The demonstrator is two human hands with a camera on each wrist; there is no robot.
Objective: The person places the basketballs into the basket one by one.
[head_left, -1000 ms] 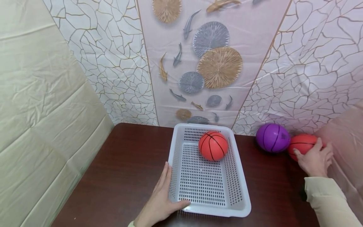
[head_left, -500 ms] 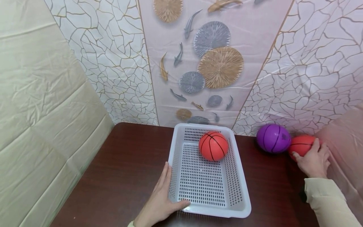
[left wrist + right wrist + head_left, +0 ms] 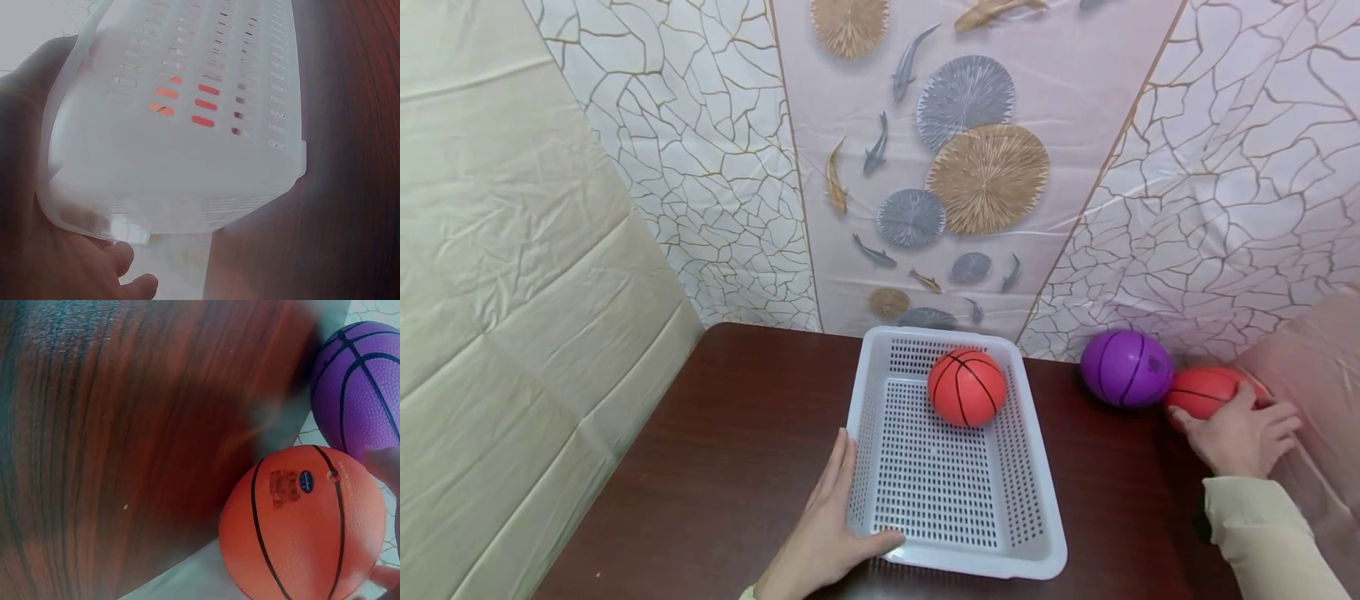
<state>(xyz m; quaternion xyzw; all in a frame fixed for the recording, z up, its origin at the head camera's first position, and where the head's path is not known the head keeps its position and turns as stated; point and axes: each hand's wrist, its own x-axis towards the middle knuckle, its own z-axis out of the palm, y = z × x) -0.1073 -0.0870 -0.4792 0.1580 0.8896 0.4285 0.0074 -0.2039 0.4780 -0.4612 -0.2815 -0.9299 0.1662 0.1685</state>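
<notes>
A red toy basketball [image 3: 967, 387] sits in the back right part of a white perforated plastic basket [image 3: 1051, 533]. My left hand [image 3: 827, 529] lies at the basket's front left corner, its straight fingers along the left side and the thumb on the front rim. In the left wrist view, the basket [image 3: 169, 169] hides part of this hand. At the right, my right hand [image 3: 1238, 433] holds a second red toy basketball [image 3: 1202, 392] with thumb and fingers spread round it; the right wrist view shows this ball [image 3: 300, 519] close up. Some fingers are hidden there.
A purple toy basketball [image 3: 1126, 368] rests at the table's back edge, just left of the second red one. The dark wooden table [image 3: 737, 467] meets a patterned cloth backdrop [image 3: 737, 167] behind. Beige cloth walls [image 3: 587, 350] border the left and right.
My right hand and the red ball under it have shifted slightly right, and its fingers have spread wider. The ball has turned a little. The left hand and basket stay put.
</notes>
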